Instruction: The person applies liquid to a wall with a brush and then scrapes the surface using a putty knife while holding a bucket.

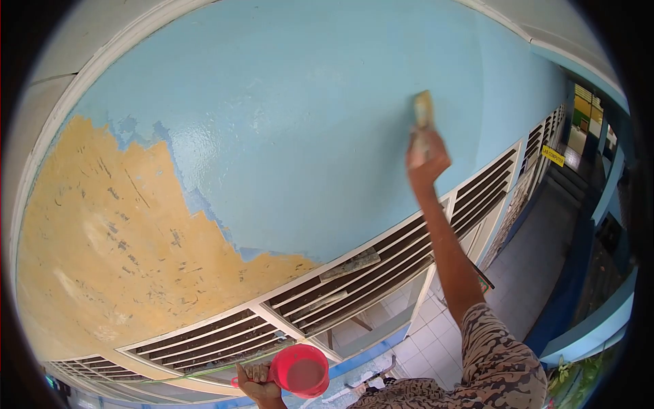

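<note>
My right hand (pixel 428 162) is raised high against the wall, its fingers closed round the handle of a paintbrush (pixel 424 109). The brush's yellowish bristles point up and lie on or very near the light blue painted wall (pixel 306 123). Low in view, my left hand (pixel 259 384) grips the handle of a red plastic dipper (pixel 300 370). What is inside the dipper cannot be made out clearly. To the left, the wall is bare yellow (pixel 102 238) with dark scuffs, and a ragged edge divides it from the wet-looking blue.
Louvred windows (pixel 327 300) in white frames run below the wall, with a flat board (pixel 351 264) lying on the slats. A green string (pixel 204 371) crosses in front. At right, a tiled corridor (pixel 524 266) leads past a yellow sign (pixel 553 155) and a blue railing (pixel 593 327).
</note>
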Demonstrator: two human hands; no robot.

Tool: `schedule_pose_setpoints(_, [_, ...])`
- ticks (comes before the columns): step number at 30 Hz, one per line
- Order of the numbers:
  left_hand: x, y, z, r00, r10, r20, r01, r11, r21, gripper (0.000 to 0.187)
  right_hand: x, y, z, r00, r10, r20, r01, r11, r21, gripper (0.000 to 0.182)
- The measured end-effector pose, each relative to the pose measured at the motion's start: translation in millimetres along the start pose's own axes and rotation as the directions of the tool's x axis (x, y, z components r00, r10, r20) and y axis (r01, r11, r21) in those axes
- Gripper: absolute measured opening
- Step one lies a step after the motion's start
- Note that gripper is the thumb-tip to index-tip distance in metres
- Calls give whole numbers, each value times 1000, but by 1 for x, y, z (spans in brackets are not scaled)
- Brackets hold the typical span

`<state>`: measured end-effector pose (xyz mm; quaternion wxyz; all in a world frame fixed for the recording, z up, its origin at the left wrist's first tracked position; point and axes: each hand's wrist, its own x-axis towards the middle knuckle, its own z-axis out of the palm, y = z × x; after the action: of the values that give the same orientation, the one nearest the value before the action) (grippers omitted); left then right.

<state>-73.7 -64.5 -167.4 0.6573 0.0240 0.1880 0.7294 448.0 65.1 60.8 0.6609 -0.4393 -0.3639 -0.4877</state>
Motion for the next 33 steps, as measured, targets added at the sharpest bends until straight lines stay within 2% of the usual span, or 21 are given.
schedule_pose_setpoints(2, [3,-10,5,997,37,60,-42,996,79,49,-43,-96,-4,970,-223,96,200,959,202,15])
schedule_pose_setpoints(3, [5,-16,6,998,33,56,-38,996,79,49,-67,-133,-20,927,-282,248,177,910,375,14])
schedule_pose_setpoints(5, [10,-27,5,998,-9,65,5,999,51,49,-89,-186,-41,756,-551,352,228,727,648,15])
schedule_pose_setpoints(6, [10,-30,16,997,-26,74,23,999,39,49,-93,-196,-48,706,-604,369,134,626,768,15])
schedule_pose_setpoints(8, [5,-35,22,999,-33,30,33,999,-9,51,-96,-181,-56,764,-429,481,-108,651,751,19])
schedule_pose_setpoints(9, [8,-35,17,997,-44,59,43,999,7,51,-94,-154,-58,742,-410,531,33,813,581,16])
schedule_pose_setpoints(10, [7,-34,12,995,-54,87,53,998,19,52,-97,-124,-57,744,15,668,-549,585,598,15])
schedule_pose_setpoints(11, [0,-35,20,999,-29,13,29,1000,11,52,-73,-105,-67,504,399,766,-844,415,339,19])
schedule_pose_setpoints(12, [-1,-32,16,1000,-18,4,18,1000,8,52,-75,-53,-63,487,583,650,-872,280,402,25])
schedule_pose_setpoints(16, [-4,-23,5,1000,-12,29,11,1000,24,51,-57,51,-78,776,630,-1,-514,633,579,16])
schedule_pose_setpoints(17, [-1,-24,1,1000,-20,13,20,999,25,51,-68,63,-84,771,637,7,-523,626,578,16])
schedule_pose_setpoints(19, [3,-28,0,1000,-20,9,19,998,60,50,-95,75,-96,934,357,22,-357,926,122,9])
schedule_pose_setpoints(20, [4,-32,6,1000,-14,6,14,999,48,50,-113,58,-91,934,341,106,-357,904,234,5])
schedule_pose_setpoints(21, [5,-38,14,999,-34,40,31,997,65,50,-120,13,-95,932,298,207,-336,924,185,9])
schedule_pose_setpoints(23, [5,-45,25,995,-55,83,47,994,102,50,-137,-41,-119,830,369,418,-493,837,239,13])
schedule_pose_setpoints(26, [12,-59,36,988,-91,127,81,994,76,51,-123,-98,-158,413,580,702,-910,284,301,19])
schedule_pose_setpoints(28, [13,-69,47,984,-98,146,86,992,92,50,-108,-122,-179,302,373,877,-950,191,246,22])
schedule_pose_setpoints(29, [12,-73,54,986,-97,136,80,988,132,50,-105,-133,-189,152,357,922,-984,140,109,24])
schedule_pose_setpoints(30, [13,-78,57,985,-113,130,98,988,117,49,-100,-142,-193,115,351,929,-989,129,74,24])
schedule_pose_setpoints(32, [12,-86,67,983,-111,145,87,984,158,49,-91,-152,-192,-64,-54,996,-885,465,-31,18])
schedule_pose_setpoints(33, [9,-90,74,981,-130,145,112,985,128,50,-93,-160,-190,-85,-123,989,-871,491,-14,17])
